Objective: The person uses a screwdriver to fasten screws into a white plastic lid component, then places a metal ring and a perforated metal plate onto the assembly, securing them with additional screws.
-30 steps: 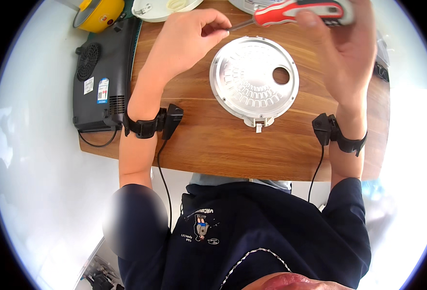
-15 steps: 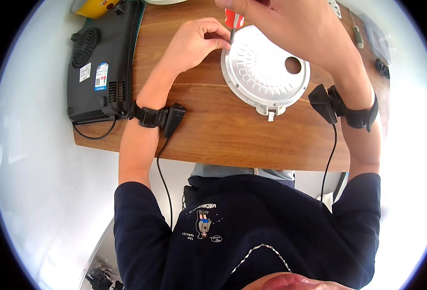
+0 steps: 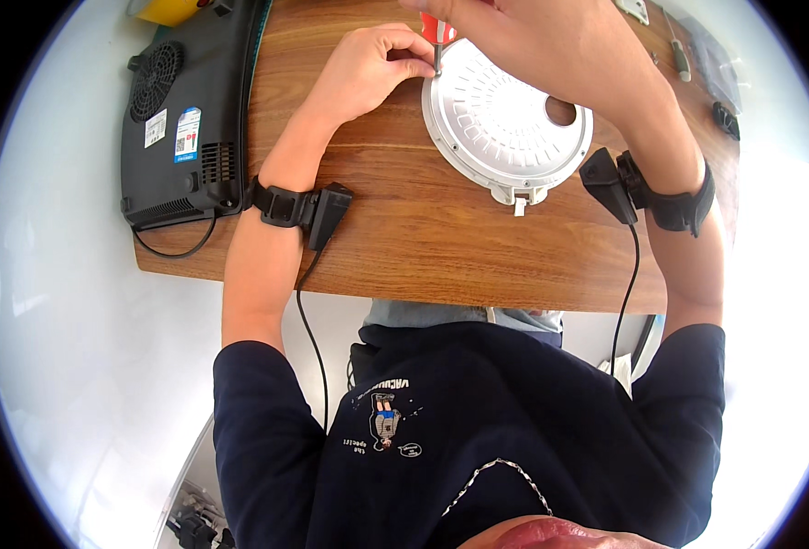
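A round silver-white lid (image 3: 501, 128) with a ribbed underside and one round hole lies on the table. My right hand (image 3: 523, 37) grips a screwdriver (image 3: 437, 31) with a red and white handle, held upright, its shaft pointing down at the lid's left rim. The top of the handle is hidden by that hand and the picture's edge. My left hand (image 3: 368, 73) is pinched at the screwdriver's tip, thumb and forefinger beside the lid's rim. Whatever small thing those fingertips hold is too small to name.
On the left, a black appliance (image 3: 185, 119) with a round fan grille and a trailing cable lies on the wooden table (image 3: 377, 229). Behind it stands a yellow container (image 3: 167, 10). At the far right are another screwdriver (image 3: 678, 53) and a small black object (image 3: 725, 119).
The whole view has shifted slightly, so the table appears higher. Both hands stay at the lid's left rim, and the screwdriver still points down there.
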Demonstrator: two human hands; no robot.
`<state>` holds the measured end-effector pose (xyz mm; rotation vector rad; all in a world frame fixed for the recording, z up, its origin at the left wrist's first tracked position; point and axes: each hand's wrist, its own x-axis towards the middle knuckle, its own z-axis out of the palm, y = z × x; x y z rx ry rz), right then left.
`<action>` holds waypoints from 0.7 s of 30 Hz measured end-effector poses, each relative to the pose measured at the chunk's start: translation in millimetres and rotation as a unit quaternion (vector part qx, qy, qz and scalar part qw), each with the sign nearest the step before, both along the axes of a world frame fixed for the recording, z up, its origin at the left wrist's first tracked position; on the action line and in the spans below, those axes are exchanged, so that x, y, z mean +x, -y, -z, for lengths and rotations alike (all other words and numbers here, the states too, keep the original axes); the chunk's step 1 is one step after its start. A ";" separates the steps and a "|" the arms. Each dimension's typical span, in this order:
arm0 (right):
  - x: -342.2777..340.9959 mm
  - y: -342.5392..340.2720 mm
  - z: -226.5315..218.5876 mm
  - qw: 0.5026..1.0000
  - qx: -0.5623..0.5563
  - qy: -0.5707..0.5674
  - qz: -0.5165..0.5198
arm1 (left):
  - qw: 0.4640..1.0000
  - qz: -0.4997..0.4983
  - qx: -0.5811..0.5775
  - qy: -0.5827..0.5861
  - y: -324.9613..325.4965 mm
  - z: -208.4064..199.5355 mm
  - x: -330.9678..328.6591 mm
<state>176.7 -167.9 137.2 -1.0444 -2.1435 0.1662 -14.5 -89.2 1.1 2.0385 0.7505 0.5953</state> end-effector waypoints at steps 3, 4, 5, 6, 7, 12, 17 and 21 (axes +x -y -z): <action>1.3 0.1 -1.2 1.000 -0.002 0.023 0.011 | 1.000 0.001 -0.025 0.010 -1.0 1.7 0.9; 0.4 3.8 -7.2 0.999 -0.006 0.036 0.020 | 1.000 0.005 -0.020 0.016 -2.1 3.0 1.3; -0.3 4.8 -10.7 0.999 -0.024 0.029 0.020 | 1.000 0.008 -0.015 0.020 -3.0 4.9 0.3; -1.0 5.9 -14.5 0.999 -0.042 0.022 0.020 | 1.000 0.010 -0.011 0.024 -3.9 6.5 -0.4; -1.2 5.7 -16.8 0.997 -0.072 -0.005 0.014 | 0.999 0.011 -0.017 0.028 -4.5 6.9 -0.9; 1.3 2.6 -16.2 0.992 -0.121 0.028 0.030 | 0.998 0.001 -0.053 0.036 -2.8 8.4 0.1; 7.3 5.9 -23.7 0.991 -0.129 0.040 -0.001 | 0.998 0.039 0.007 0.042 -4.8 0.5 0.9; 3.2 8.6 -34.8 0.982 -0.180 0.047 0.008 | 1.000 0.021 0.004 0.015 -2.2 -4.4 1.3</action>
